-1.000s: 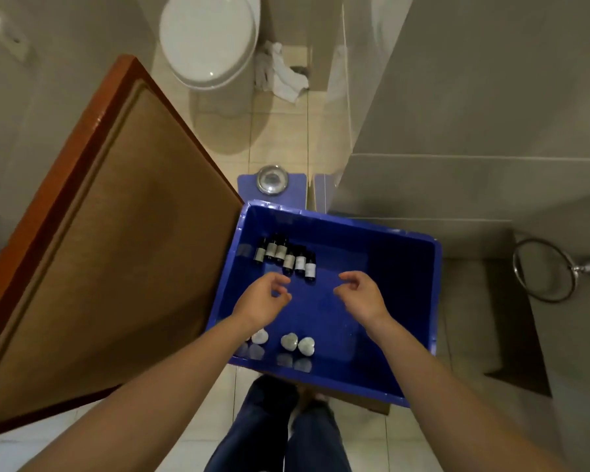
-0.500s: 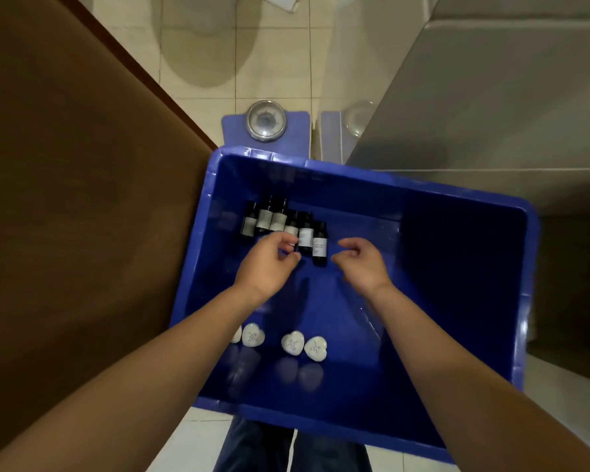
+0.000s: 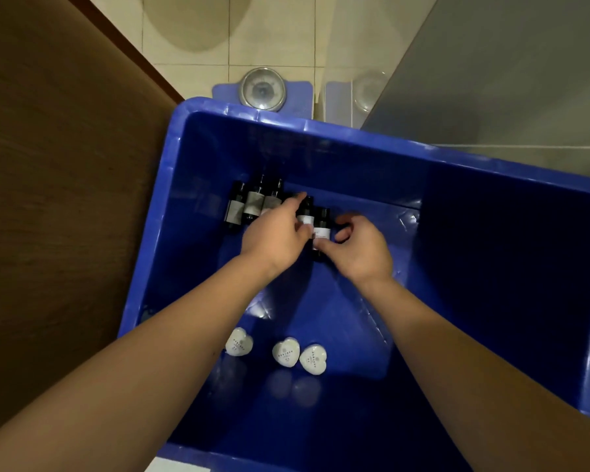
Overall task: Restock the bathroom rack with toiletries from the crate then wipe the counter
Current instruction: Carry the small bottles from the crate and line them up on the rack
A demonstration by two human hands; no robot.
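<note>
Bottles [image 3: 252,206] now under both hands [image 3: 276,240]

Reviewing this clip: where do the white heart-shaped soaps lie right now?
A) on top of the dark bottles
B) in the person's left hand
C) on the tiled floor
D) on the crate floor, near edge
D: three white heart-shaped soaps rest on the blue crate floor, untouched.

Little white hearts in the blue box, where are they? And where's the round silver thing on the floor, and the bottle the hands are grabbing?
White heart soaps [image 3: 286,351], head view, on the middle heart's face.
Round silver dial [image 3: 262,89], head view, on its glass centre.
Dark bottle [image 3: 322,229], head view, on its pale label.
</note>
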